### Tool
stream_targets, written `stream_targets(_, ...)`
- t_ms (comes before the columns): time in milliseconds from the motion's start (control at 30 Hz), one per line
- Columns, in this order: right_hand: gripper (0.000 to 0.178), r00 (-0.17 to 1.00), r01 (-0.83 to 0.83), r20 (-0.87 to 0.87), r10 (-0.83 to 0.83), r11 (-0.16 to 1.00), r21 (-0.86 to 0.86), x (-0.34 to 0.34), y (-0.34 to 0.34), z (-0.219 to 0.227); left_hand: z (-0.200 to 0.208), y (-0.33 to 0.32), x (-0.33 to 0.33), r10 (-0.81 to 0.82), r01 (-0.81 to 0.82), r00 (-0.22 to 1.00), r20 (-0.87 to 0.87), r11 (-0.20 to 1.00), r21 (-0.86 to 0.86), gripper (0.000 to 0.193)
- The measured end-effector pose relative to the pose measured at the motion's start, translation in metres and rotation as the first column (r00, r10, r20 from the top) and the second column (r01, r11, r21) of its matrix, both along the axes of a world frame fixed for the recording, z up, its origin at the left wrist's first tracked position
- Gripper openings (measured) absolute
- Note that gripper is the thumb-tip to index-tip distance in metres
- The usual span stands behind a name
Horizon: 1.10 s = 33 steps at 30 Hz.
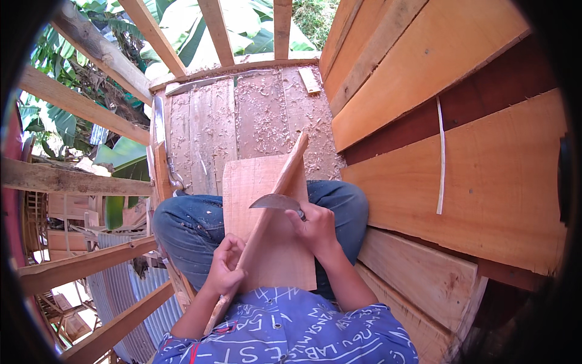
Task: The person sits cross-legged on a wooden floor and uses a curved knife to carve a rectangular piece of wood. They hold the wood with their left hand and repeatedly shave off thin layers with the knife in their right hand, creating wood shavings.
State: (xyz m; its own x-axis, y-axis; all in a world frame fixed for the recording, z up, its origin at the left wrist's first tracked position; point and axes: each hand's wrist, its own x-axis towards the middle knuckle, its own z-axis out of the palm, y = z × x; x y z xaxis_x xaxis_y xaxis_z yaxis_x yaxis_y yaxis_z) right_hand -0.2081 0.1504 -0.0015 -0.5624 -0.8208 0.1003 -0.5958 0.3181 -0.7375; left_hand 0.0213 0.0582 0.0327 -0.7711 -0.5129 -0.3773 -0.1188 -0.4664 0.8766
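A short knife with a curved blade is gripped in my right hand, fingers closed around its handle. Its blade lies across a long wooden stick, which slants from my belly up to the far right. My left hand is closed on the lower part of this stick, though its fingers are partly hidden. Under the stick, a flat wooden board rests across my lap, between my knees in blue jeans.
Wood shavings litter the plank floor ahead. A small wood offcut lies near the far right corner. Wide plank walls close in on the right, with a pale strip on them. Wooden railings stand at left.
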Motion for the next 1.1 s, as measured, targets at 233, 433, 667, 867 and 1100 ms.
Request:
stream_targets(233, 0.043, 0.986, -0.166, -0.006, 0.166, 0.985, -0.041, 0.02, 0.0, 0.013, 0.0, 0.0, 0.0, 0.014, -0.014, 1.0, 0.013, 1.0, 0.009, 0.047)
stream_targets(433, 0.044, 0.995, 0.058, 0.077, -0.059, 0.998, 0.012, 0.001, -0.006, 0.007, 0.002, 0.005, -0.004, 0.031, -0.029, 0.999, 0.028, 0.999, -0.044, 0.046)
stream_targets(667, 0.044, 0.999, -0.035, 0.026, 0.035, 0.999, -0.005, 0.002, -0.002, 0.009, 0.009, 0.007, -0.012, 0.058, -0.057, 0.998, 0.006, 0.996, -0.061, 0.044)
stream_targets(867, 0.048, 0.993, -0.116, 0.006, 0.116, 0.993, 0.026, 0.031, -0.004, 0.026, -0.001, -0.001, 0.0, 0.02, -0.018, 0.999, 0.041, 0.999, -0.027, 0.046)
stream_targets(1100, 0.047, 0.998, -0.035, 0.055, 0.033, 0.999, 0.035, 0.02, -0.018, 0.013, -0.001, -0.003, -0.002, 0.045, -0.045, 0.998, 0.037, 0.999, -0.007, 0.048)
